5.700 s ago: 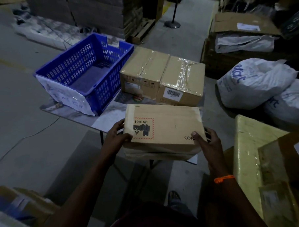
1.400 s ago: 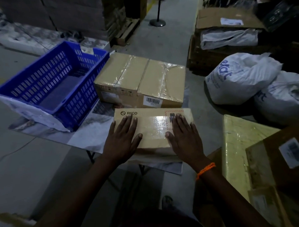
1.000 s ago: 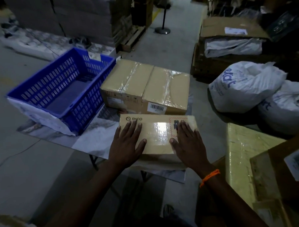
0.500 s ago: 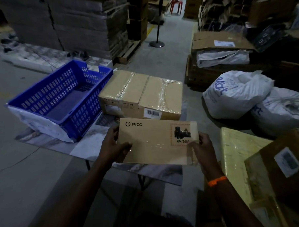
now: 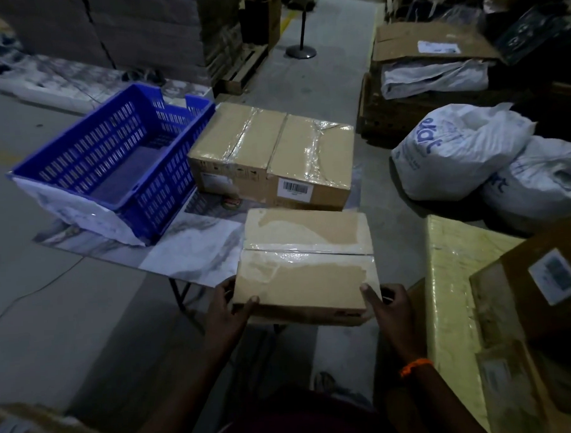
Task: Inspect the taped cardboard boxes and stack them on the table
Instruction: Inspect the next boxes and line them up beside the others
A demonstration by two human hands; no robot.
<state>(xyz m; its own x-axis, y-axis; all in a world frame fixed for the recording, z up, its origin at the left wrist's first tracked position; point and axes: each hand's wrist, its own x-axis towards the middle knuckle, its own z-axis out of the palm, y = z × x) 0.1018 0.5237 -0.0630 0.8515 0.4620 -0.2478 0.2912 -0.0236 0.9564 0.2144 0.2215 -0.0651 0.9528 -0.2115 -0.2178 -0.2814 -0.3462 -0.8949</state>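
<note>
- Both hands have a grip on the same taped box (image 5: pixel 307 264): left hand (image 5: pixel 228 312) clamped on the near left corner, right hand (image 5: pixel 388 305) on the near right corner, thumbs on top. It's held over the near right edge of the desk (image 5: pixel 194 249); can't tell if the far end is resting on it.
- No readable print on the box's top face, just a clear tape seam running side to side with a torn, wrinkly patch.
- Behind it on the desk sit two more taped boxes (image 5: pixel 271 154), touching side by side. The right one has a white barcode label (image 5: pixel 294 188) on its front, digits too small to read.
- Blue plastic crate (image 5: pixel 111 158) takes up the left part of the desk, with white paper hanging off its near end.
- White sacks (image 5: pixel 461 149) on the floor to the right carry blue lettering, only partly visible.
- Dim warehouse with a concrete floor, and cardboard stacks on pallets (image 5: pixel 158 35) at the back.
- Orange band (image 5: pixel 415 366) on the right wrist.
</note>
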